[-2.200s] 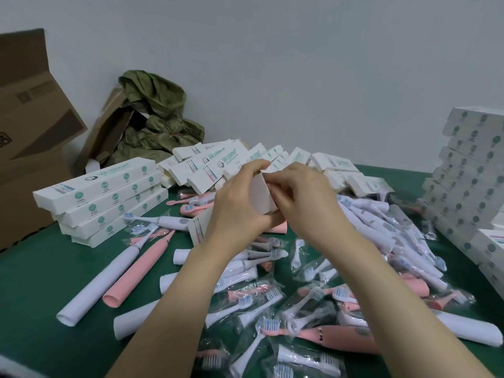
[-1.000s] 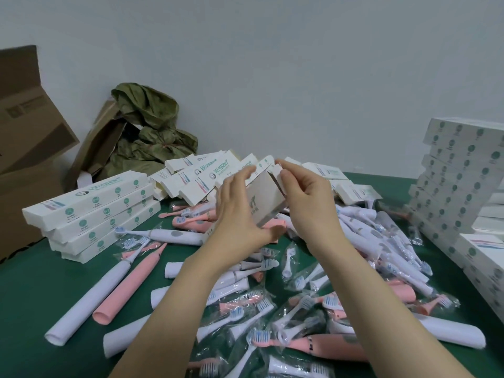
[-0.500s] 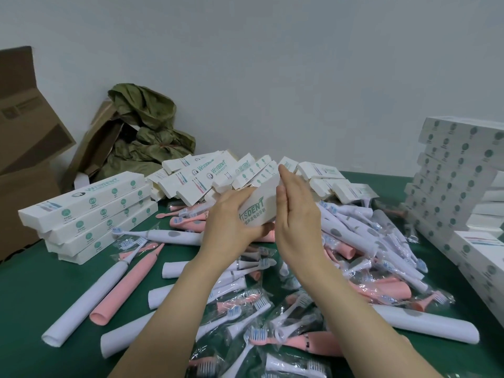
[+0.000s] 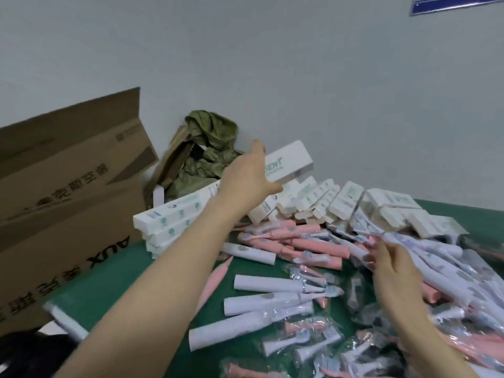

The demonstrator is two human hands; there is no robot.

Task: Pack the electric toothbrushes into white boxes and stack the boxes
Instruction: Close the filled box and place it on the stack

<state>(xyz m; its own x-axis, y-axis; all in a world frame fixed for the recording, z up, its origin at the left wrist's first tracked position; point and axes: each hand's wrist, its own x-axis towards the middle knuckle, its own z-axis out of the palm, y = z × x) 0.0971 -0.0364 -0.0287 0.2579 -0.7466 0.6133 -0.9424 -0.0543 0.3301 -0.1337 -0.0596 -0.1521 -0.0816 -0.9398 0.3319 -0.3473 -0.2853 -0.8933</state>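
My left hand (image 4: 245, 177) grips a closed white toothbrush box (image 4: 293, 160) and holds it in the air, stretched out above the low stack of white boxes (image 4: 169, 222) at the left. My right hand (image 4: 392, 271) is off the box and reaches over the heap of pink and white electric toothbrushes (image 4: 308, 246). Its fingers are loosely extended, with the tips touching a white toothbrush (image 4: 425, 257). Bagged brush heads (image 4: 302, 339) lie in the foreground.
A leaning row of white boxes (image 4: 327, 199) stands behind the heap. A big brown cardboard carton (image 4: 68, 186) fills the left side, with a crumpled green cloth (image 4: 211, 143) against the wall. The green table top (image 4: 114, 279) shows under my left arm.
The view swung left. My right hand let go of the box and dropped to the toothbrush heap. My left hand carried the closed box up and left, over the stack.
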